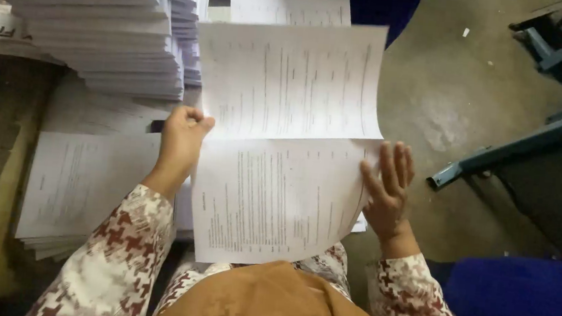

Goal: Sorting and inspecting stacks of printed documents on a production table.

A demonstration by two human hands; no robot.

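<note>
A big printed sheet (282,144) is spread out over the person's lap, creased across its middle — the upper half lifts away, the lower half lies flatter toward the knees. The left hand (183,136) is curled tight at the left edge right by the crease, thumb and fingers pinching the paper. The right hand (387,184) is opened out, fingers spread flat against the right edge of the lower half — pressing, not gripping. The sheet looks light and floppy, it bows under its own weight, and likely tears or crumples if yanked; the edges near the fold look like the safest hold. To the left sits a low pile of printed sheets (78,188), with tall paper stacks (96,20) behind it.
</note>
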